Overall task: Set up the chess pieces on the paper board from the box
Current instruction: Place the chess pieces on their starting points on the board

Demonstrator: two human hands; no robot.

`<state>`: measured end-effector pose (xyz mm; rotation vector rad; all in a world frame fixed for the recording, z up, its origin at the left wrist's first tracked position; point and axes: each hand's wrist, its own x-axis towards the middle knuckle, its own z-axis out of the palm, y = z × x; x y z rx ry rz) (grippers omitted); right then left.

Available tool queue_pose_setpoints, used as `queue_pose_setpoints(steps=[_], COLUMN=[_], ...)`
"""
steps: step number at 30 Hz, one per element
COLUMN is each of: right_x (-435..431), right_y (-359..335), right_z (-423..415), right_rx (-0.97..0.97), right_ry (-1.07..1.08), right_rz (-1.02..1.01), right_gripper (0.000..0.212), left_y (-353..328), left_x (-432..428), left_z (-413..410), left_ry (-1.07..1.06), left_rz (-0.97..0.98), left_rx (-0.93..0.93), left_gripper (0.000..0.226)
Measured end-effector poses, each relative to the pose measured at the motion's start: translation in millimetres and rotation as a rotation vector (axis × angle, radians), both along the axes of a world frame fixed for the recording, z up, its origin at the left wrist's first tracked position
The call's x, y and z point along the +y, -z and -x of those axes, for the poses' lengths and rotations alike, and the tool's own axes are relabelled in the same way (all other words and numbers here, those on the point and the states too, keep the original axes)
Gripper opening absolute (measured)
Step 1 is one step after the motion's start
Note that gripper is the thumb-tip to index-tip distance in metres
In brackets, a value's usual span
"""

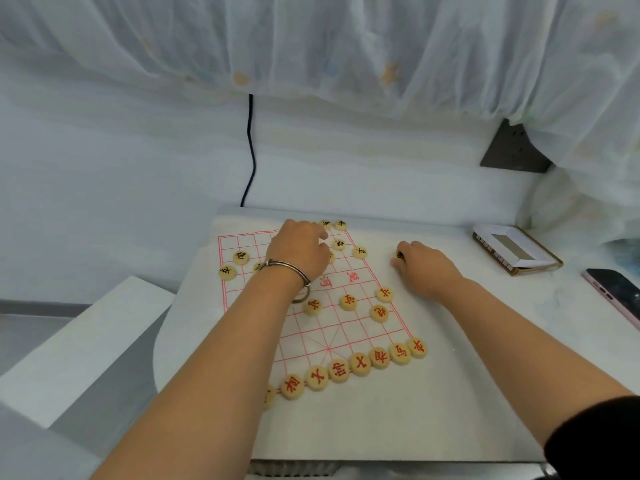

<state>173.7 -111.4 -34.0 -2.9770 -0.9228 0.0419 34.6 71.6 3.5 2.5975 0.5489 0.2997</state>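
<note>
A white paper board [332,323] with a red grid lies on the table. Red-lettered wooden discs [360,362] line its near edge, and more stand in the rows above. Black-lettered discs [240,257] are spread over the far half. My left hand [299,251], with a metal bangle on the wrist, reaches over the far rows with fingers curled down; what the fingertips hold is hidden. My right hand [424,266] rests on the table right of the board and pinches a black-lettered disc [399,254]. The open box [516,249] sits at the far right.
A phone [616,294] lies at the right edge of the table. A black cable [251,150] hangs down the wall behind the board. A dark wall socket [516,148] is at the upper right, under a white curtain. A white ledge [86,341] runs along the left.
</note>
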Motion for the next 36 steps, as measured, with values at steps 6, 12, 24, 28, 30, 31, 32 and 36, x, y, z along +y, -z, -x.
queue_pose_setpoints(steps=[6, 12, 24, 28, 30, 31, 32, 36], right_x=[0, -3, 54, 91, 105, 112, 115, 124], right_y=[0, 0, -15, -28, -32, -31, -31, -23], right_z=[-4, -1, 1, -11, -16, -19, -19, -19], right_rx=[0.085, 0.086, -0.036, -0.022, 0.087, 0.145, 0.193, 0.238], right_ry=[0.008, -0.037, -0.116, -0.087, -0.019, 0.009, 0.029, 0.049], right_rz=[-0.079, -0.072, -0.217, -0.363, -0.512, -0.585, -0.643, -0.681], right_gripper=[0.016, 0.02, 0.025, 0.027, 0.025, 0.024, 0.023, 0.023], left_y=[-1, -7, -5, -2, -1, 0, 1, 0], left_x=[-4, -18, 20, 49, 65, 75, 82, 105], left_z=[3, -1, -11, -12, -9, -8, -6, -3], left_ry=[0.007, 0.062, 0.076, 0.066, 0.064, 0.057, 0.046, 0.023], left_rz=[0.051, -0.012, -0.081, -0.068, -0.076, -0.072, -0.056, -0.024], left_rx=[0.014, 0.037, 0.131, 0.169, 0.196, 0.197, 0.19, 0.154], left_gripper=[0.035, 0.034, 0.038, 0.04, 0.037, 0.036, 0.037, 0.038])
